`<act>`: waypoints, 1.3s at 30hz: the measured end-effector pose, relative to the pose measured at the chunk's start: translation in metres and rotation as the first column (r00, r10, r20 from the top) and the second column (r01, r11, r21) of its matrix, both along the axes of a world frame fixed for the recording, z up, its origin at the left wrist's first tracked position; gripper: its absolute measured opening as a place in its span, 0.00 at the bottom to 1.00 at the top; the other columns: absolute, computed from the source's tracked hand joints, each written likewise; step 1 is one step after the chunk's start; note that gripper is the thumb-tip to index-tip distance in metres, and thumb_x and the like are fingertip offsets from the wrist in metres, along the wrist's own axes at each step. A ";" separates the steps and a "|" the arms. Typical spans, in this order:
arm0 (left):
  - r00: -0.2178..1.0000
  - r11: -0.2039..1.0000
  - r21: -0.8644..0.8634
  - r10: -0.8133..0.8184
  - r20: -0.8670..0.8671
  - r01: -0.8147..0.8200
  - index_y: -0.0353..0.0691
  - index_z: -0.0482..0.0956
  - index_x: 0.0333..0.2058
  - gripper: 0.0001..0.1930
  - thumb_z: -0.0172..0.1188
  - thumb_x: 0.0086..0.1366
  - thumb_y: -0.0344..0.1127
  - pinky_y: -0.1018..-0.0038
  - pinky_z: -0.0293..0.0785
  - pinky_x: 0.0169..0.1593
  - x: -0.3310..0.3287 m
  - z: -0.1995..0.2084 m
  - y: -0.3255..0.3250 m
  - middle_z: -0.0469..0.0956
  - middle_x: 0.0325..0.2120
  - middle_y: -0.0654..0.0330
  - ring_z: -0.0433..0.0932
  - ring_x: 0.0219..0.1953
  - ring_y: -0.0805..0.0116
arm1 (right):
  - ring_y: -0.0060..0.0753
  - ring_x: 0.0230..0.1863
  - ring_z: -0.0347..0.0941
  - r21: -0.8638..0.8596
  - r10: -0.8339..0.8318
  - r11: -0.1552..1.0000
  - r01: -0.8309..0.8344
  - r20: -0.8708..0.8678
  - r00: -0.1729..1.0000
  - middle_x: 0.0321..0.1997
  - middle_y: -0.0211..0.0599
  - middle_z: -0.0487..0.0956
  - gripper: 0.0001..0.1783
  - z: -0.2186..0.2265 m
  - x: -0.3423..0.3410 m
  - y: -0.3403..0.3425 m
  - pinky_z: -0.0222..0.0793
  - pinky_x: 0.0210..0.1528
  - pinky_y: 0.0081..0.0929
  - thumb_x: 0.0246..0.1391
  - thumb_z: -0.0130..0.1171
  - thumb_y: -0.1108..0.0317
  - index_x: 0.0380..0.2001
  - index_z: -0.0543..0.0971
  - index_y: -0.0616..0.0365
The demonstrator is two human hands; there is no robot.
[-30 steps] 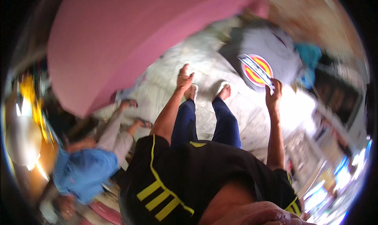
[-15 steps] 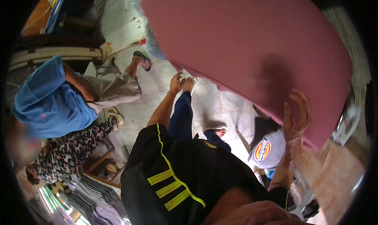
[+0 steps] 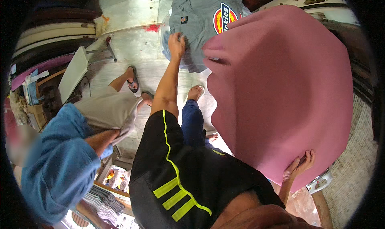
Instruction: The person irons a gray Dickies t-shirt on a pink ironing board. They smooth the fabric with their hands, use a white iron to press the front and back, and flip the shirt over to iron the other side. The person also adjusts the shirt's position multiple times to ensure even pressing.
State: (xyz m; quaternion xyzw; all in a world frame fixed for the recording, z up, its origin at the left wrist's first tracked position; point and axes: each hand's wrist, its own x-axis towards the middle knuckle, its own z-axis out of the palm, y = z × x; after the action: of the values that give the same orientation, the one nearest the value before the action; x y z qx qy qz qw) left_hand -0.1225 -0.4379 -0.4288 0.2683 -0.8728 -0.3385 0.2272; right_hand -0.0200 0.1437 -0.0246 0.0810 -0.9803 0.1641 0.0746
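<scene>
A large dusty-pink cloth (image 3: 256, 92) spreads before me, its left edge wavy with a fold at the upper left corner. My right hand (image 3: 300, 165) rests on the cloth's near right part, thumb and fingers apart. My left hand (image 3: 176, 46) reaches forward to the left side of a grey T-shirt (image 3: 196, 32) with a large printed badge. Its fingers are bent closed there; what they hold, if anything, is hidden. Clear plastic shows around the shirt. A gap separates this hand from the pink cloth.
At my left a person in a blue shirt (image 3: 60, 161) and beige trousers stands close. Behind them is a tilted white panel (image 3: 74, 74). Below lie stacked grey sheets (image 3: 100, 205). A white plastic fitting (image 3: 319, 183) sits beside the cloth's near right edge.
My left hand has moved forward, away from the pink cloth's corner, to the grey T-shirt, now in view. My right hand came down onto the cloth. The person in blue has shifted nearer.
</scene>
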 end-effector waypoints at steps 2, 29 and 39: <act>0.995 0.984 0.161 -0.083 0.053 0.074 0.38 0.82 0.40 0.12 0.62 0.60 0.36 0.59 0.71 0.47 -0.035 0.008 0.004 0.78 0.35 0.48 0.76 0.41 0.48 | 0.53 0.68 0.52 -0.040 -0.039 0.998 0.039 0.004 0.999 0.66 0.54 0.54 0.30 -0.004 0.003 -0.001 0.51 0.68 0.49 0.66 0.47 0.48 0.60 0.63 0.60; 0.659 0.848 0.050 -0.371 -0.654 0.527 0.36 0.78 0.48 0.12 0.57 0.69 0.33 0.70 0.74 0.48 -0.004 0.635 0.094 0.80 0.43 0.57 0.78 0.44 0.64 | 0.45 0.61 0.65 -0.047 0.050 0.997 -0.063 -0.239 0.970 0.60 0.39 0.70 0.21 0.020 0.000 -0.013 0.58 0.63 0.46 0.57 0.61 0.63 0.53 0.75 0.50; 0.734 0.529 -0.848 -0.568 -0.373 -0.022 0.31 0.73 0.54 0.23 0.57 0.67 0.41 0.60 0.71 0.56 -0.049 0.894 0.056 0.74 0.52 0.45 0.75 0.52 0.50 | 0.42 0.60 0.70 -0.904 0.309 0.415 0.106 0.249 0.918 0.64 0.44 0.67 0.31 0.050 0.119 -0.034 0.70 0.58 0.40 0.67 0.48 0.51 0.68 0.58 0.50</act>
State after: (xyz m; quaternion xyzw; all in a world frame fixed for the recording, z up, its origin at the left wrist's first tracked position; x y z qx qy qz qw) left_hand -0.1711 -0.3817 0.4647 -0.1417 -0.8345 -0.0023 0.5325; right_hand 0.0986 0.1093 0.0252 0.0553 -0.7237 0.6814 -0.0948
